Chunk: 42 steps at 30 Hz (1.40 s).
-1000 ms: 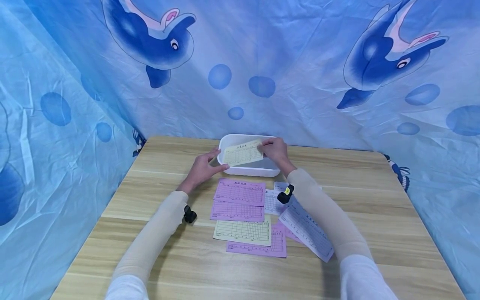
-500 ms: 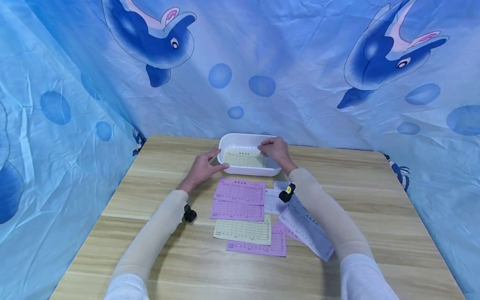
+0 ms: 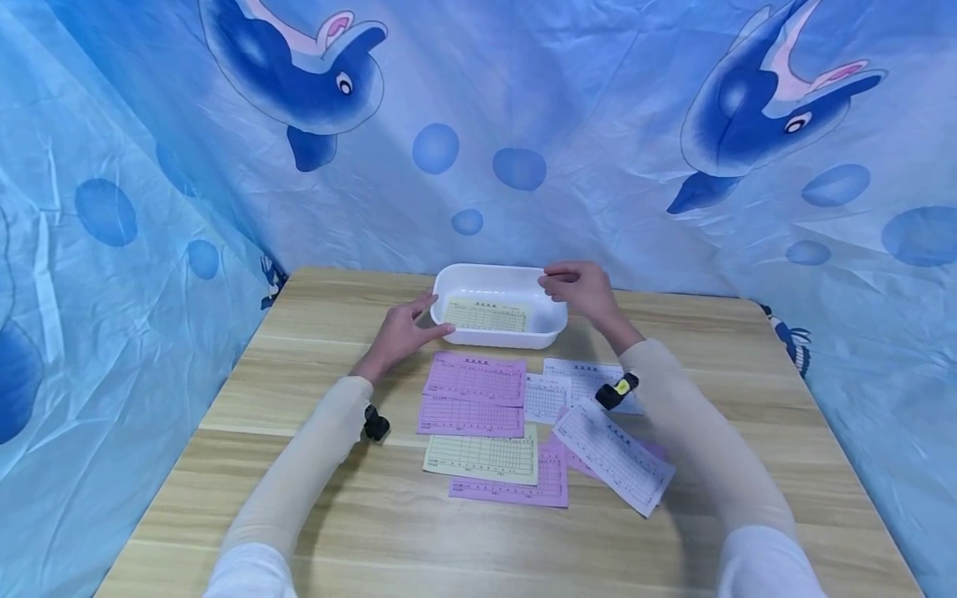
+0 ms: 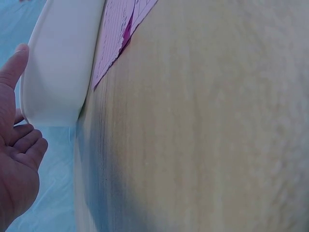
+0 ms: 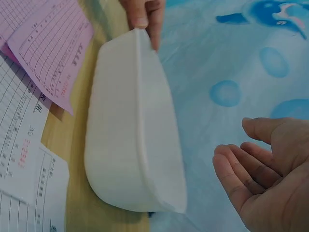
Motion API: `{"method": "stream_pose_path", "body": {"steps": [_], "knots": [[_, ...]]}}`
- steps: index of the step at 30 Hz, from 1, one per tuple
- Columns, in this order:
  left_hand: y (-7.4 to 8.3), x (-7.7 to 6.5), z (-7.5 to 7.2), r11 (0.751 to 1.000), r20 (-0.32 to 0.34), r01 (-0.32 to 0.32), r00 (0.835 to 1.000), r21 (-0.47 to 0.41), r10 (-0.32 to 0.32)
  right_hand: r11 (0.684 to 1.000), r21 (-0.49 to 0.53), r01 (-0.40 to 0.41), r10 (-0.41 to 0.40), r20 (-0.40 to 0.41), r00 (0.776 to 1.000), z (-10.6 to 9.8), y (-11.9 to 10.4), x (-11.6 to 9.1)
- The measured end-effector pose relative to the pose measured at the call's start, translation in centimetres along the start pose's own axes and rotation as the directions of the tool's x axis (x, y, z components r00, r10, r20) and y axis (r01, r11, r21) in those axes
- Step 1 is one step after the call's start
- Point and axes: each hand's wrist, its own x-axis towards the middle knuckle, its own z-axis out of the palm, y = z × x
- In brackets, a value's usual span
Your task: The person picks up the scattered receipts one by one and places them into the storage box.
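Observation:
A white plastic tub (image 3: 493,339) stands near the back of the table, with a pale yellow printed slip (image 3: 486,316) lying inside. My left hand (image 3: 404,332) holds the tub's left end, thumb at the front rim and fingers round the side; the left wrist view shows that thumb (image 4: 15,65) against the rim. Over the tub's right end hovers my right hand (image 3: 586,291), holding nothing. Its fingers (image 5: 236,179) are loosely bent and apart from the tub in the right wrist view. Pink slips (image 3: 474,378) lie in front of the tub.
Another yellow slip (image 3: 482,457) overlaps a pink one nearer the front. White slips (image 3: 616,457) lie at the right, partly under the right forearm. A blue dolphin-print cloth (image 3: 478,108) hangs behind the wooden table (image 3: 374,515).
My right hand has let go of the yellow slip, which now lies in the tub. That hand then moved right and slightly up. The left hand stays on the tub.

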Motion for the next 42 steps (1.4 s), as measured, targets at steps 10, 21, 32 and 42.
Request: {"method": "stream_pose_path", "body": {"steps": [10, 21, 32, 42], "knots": [[-0.1, 0.0, 0.1, 1.000, -0.002, 0.016, 1.000, -0.004, -0.016, 0.996, -0.055, 0.077, -0.080, -0.071, 0.994, -4.0, 0.6, -4.1], [-0.2, 0.0, 0.3, 1.000, -0.009, 0.000, 1.000, -0.021, 0.000, 0.995, -0.076, 0.060, -0.068, -0.106, 0.992, -6.6, 4.7, -8.2], [0.1, -0.1, 0.2, 1.000, -0.011, 0.018, 1.000, -0.022, -0.018, 0.980, -0.198, -0.017, -0.011, -0.139, 0.990, -7.7, 9.9, -11.3], [0.1, -0.1, 0.2, 1.000, 0.002, 0.011, 1.000, -0.019, -0.011, 0.955, -0.270, -0.120, 0.079, -0.156, 0.985, -8.3, 12.5, -12.8]]}}
